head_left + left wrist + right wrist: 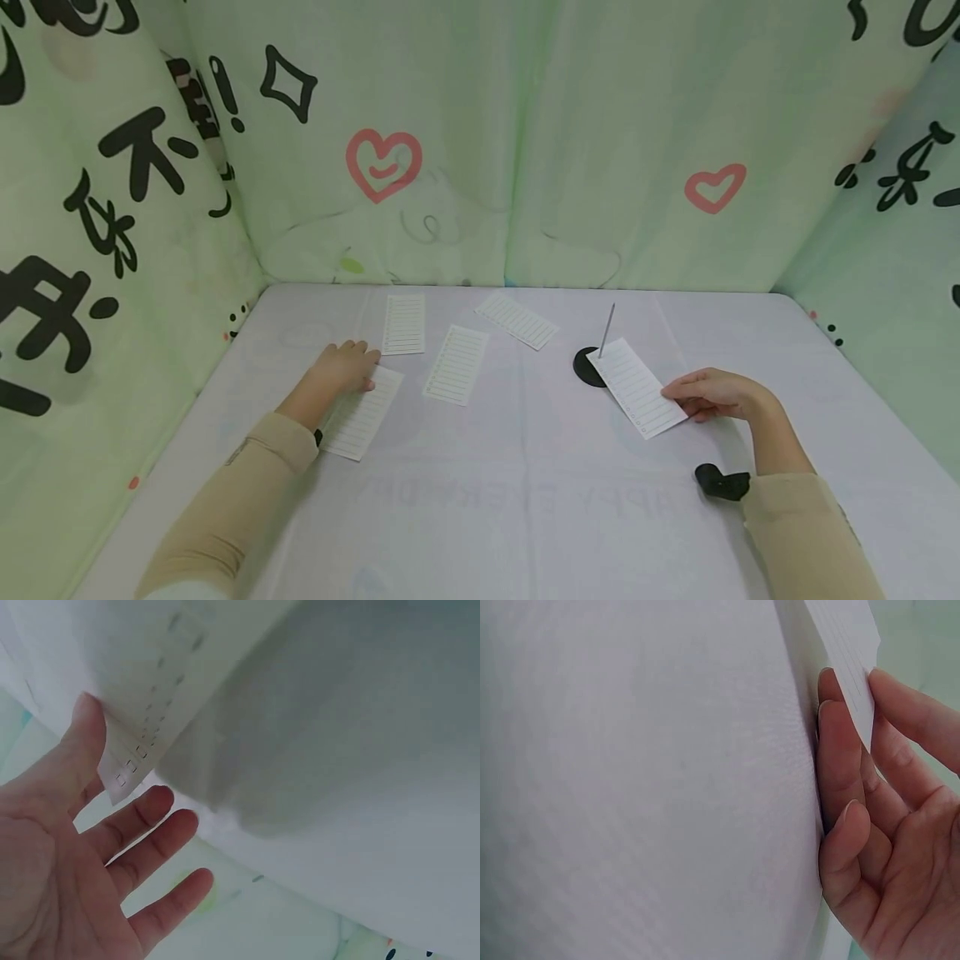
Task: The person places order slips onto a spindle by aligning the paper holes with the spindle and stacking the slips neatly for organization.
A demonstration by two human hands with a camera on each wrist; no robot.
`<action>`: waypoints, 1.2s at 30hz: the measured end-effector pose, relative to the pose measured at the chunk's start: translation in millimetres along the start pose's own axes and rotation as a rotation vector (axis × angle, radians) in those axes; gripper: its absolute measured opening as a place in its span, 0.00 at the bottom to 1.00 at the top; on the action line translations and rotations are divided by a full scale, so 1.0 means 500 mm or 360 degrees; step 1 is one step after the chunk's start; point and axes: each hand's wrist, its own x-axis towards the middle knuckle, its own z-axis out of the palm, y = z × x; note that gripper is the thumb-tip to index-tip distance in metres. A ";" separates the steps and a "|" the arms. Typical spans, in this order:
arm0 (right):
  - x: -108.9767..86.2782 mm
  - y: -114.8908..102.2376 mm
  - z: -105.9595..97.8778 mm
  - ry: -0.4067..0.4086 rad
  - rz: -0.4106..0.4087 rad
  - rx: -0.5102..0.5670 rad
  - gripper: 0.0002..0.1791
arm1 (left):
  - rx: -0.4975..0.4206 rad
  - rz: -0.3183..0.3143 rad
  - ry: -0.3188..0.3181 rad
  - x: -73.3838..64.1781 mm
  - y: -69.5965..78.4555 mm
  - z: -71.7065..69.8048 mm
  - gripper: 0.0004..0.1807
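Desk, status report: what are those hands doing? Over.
Left hand pinches one paper slip. Right hand holds another slip, far end at spike; piercing unclear. No obstruction visible.

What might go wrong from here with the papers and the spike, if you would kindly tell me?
The right-hand paper meets the spike near one end, so it might tear there if tugged. The spike sticks up bare, so it could prick the right hand, which is close by. The left hand pinches the left-hand paper near a corner, so that sheet may bend or slip.
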 end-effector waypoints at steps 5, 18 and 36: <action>0.001 0.001 0.000 0.0011 0.0015 -0.0004 0.16 | 0.0003 0.0045 0.0149 -0.008 -0.002 0.021 0.26; 0.000 0.000 0.003 0.0004 0.0023 0.0002 0.17 | 0.0169 0.0079 0.0351 -0.014 -0.001 0.051 0.16; -0.002 -0.003 0.004 0.0006 0.0019 -0.0002 0.18 | 0.0267 0.0286 0.0846 -0.019 0.014 0.028 0.14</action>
